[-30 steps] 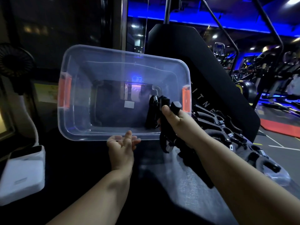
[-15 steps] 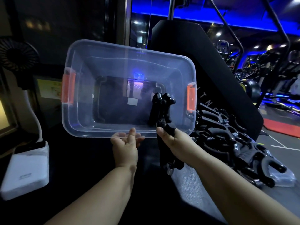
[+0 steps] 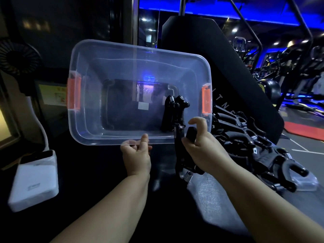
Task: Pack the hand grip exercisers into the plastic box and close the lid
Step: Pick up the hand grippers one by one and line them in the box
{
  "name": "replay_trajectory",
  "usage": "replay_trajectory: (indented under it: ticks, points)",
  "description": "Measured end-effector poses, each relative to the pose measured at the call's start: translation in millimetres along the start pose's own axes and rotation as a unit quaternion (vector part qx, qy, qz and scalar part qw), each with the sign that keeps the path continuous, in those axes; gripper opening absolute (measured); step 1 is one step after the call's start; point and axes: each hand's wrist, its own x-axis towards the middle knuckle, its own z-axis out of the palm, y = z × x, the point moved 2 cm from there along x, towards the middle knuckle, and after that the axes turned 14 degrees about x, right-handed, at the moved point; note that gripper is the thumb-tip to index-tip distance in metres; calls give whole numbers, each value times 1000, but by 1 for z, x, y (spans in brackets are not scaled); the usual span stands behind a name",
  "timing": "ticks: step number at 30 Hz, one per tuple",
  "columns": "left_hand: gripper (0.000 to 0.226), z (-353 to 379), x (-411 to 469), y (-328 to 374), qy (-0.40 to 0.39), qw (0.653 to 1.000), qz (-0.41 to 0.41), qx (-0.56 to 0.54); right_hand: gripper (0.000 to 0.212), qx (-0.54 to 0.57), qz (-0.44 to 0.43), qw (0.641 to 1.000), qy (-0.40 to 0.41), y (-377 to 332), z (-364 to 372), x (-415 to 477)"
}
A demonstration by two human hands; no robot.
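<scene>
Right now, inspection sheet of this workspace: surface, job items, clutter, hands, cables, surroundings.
Surface: dark tabletop, grey cloth patch at right.
Job's things: clear plastic box with orange latches tilted toward camera; black spring hand grip exerciser at its near rim; pile of black exercisers to the right.
Clutter: white power bank, black fan.
Hands: left hand holds box rim; right hand grips the exerciser.
Cables: white lead near fan, ends unclear.
Surroundings: gym machines, blue lighting.
</scene>
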Motion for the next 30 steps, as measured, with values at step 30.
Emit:
replay_trajectory:
  ticks: [30]
  points:
    - [15, -21, -4, 9, -9, 997, -15, -71, 81, 41, 29, 997, 54, -30, 3, 62]
